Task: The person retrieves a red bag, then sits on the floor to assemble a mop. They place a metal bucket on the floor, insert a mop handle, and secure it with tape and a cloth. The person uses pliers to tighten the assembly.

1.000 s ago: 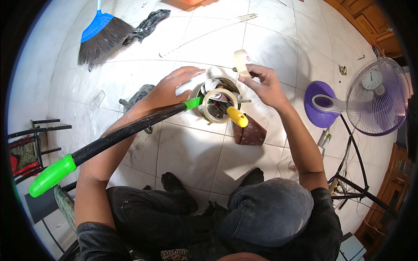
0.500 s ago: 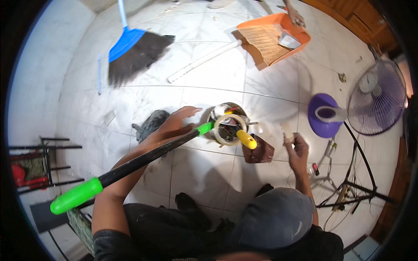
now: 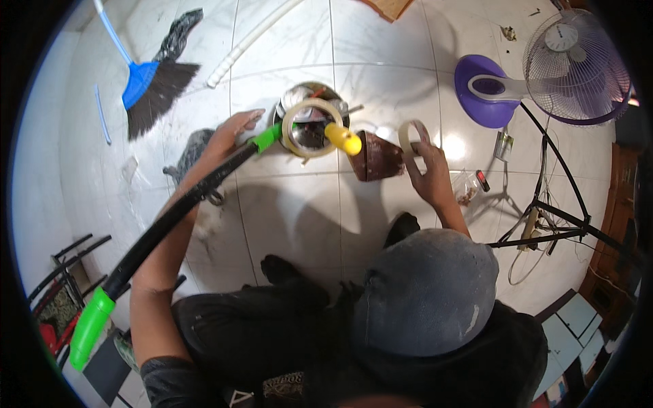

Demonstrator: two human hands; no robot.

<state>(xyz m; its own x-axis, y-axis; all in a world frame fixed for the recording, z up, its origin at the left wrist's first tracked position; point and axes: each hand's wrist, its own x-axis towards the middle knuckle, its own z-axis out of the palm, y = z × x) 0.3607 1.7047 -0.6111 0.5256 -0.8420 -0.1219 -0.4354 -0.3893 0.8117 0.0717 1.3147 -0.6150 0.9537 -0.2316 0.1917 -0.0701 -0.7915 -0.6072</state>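
Observation:
My right hand point(image 3: 430, 175) is closed on a pale roll of tape point(image 3: 406, 136), held upright beside a dark reddish-brown, angular container-like thing point(image 3: 379, 158). My left hand point(image 3: 230, 134) has its fingers stretched out and holds nothing, left of a round metal container point(image 3: 279, 102) packed with tools. A larger cream tape roll point(image 3: 291, 139) rests on that container's mouth. From it stick up a yellow handle point(image 3: 343, 139) and a long black pole with green ends point(image 3: 166, 221). The pole crosses in front of my left forearm and hides part of it.
On the tiled floor a blue broom point(image 3: 146, 92) lies far left, near a dustpan's white handle point(image 3: 248, 44). At right stand a purple fan point(image 3: 486, 92) and a black metal frame point(image 3: 578, 224) with cables. A dark crumpled bag point(image 3: 190, 160) lies by my left arm.
The view has shifted, leaving only a corner of the orange dustpan, and the other person's hand is out of sight. My right hand has brought its tape roll closer to the reddish-brown thing.

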